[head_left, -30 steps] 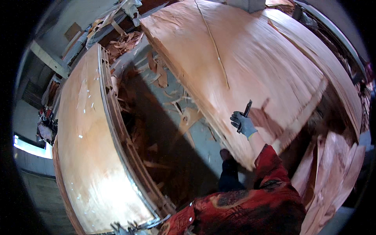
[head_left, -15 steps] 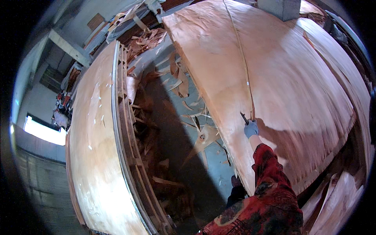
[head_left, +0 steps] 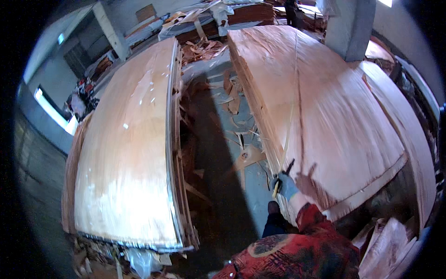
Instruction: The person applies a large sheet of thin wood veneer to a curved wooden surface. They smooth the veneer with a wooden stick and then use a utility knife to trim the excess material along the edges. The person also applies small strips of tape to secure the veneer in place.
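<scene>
My right hand [head_left: 286, 187], in a grey-blue glove, is closed at the near left edge of a large stack of reddish wood veneer sheets [head_left: 334, 116]. It grips a long, thin, pale yellow strip [head_left: 289, 123], which runs taut from the far end of the stack to my fingers. A short end of the strip sticks out below the hand. A slim dark tool [head_left: 290, 166], its kind unclear, also juts from the hand. On the top sheet a dark line [head_left: 299, 107] runs beside the strip. My left hand is out of view.
A second veneer stack [head_left: 125, 149] stands to the left. Between the stacks, a floor gap holds veneer scraps [head_left: 232, 95] and my dark shoe [head_left: 273, 207]. A concrete pillar [head_left: 350, 30] rises at the far right. A person [head_left: 291, 11] stands at the back.
My right hand has moved left and nearer to me, pulling the strip off the middle of the sheet toward the stack's left edge. The view has tilted up, showing more of the room.
</scene>
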Demonstrator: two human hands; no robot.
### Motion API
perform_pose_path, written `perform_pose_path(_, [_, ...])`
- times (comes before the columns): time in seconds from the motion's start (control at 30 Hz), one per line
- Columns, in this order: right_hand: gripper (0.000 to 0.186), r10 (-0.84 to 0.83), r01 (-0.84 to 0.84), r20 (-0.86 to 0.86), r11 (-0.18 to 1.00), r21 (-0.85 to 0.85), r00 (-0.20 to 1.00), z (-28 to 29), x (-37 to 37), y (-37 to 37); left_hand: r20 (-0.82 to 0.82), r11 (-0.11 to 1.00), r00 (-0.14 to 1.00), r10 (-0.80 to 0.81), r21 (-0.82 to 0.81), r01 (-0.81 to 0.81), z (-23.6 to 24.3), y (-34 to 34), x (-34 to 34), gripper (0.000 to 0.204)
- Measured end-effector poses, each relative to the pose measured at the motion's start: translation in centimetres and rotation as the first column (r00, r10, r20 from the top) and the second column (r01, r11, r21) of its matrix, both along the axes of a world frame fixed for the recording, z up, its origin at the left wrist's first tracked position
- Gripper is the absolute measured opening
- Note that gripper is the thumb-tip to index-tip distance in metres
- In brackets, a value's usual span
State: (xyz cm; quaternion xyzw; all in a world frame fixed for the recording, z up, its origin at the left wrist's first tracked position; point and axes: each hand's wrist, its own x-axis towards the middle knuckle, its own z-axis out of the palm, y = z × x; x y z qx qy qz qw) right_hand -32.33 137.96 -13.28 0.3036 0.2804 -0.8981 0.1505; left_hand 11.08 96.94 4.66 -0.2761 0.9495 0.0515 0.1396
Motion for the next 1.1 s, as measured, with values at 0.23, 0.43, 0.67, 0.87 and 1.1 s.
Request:
perform_pose_path(0.23, [0.025,0.31,-0.279,-0.303,0.95,0.144,0.901,15.5,5.9,-9.2,-0.069,0.993,0.992,0.107,0.057,-0.103,-3.5,-3.0,10.6,0.082])
perform_pose_path(0.43, [0.023,0.543,-0.51,-0.283,0.84,0.187,0.79,20.8,13.0,-18.7,-0.015,0.947,0.947,0.32,0.05,-0.319,-4.5,-5.9,19.9,0.085])
perform_pose_path(0.67, [0.019,0.704,-0.694,-0.35,0.698,0.177,0.618,16.8,14.0,-33.6,0.168,0.627,0.623,0.764,0.04,-0.778,-6.1,-0.6,34.3,0.089])
perform_pose_path(0.87, [0.019,0.807,-0.775,-0.243,0.587,0.234,0.538,15.4,18.9,-43.8,0.236,0.065,0.099,0.967,0.145,-0.987,-9.8,7.6,42.4,0.091])
perform_pose_path(1.1, [0.011,0.841,-0.817,0.005,0.525,0.24,0.542,13.8,20.8,-51.8,0.022,0.236,0.245,0.969,0.199,-0.951,-14.5,-1.4,45.7,0.089])
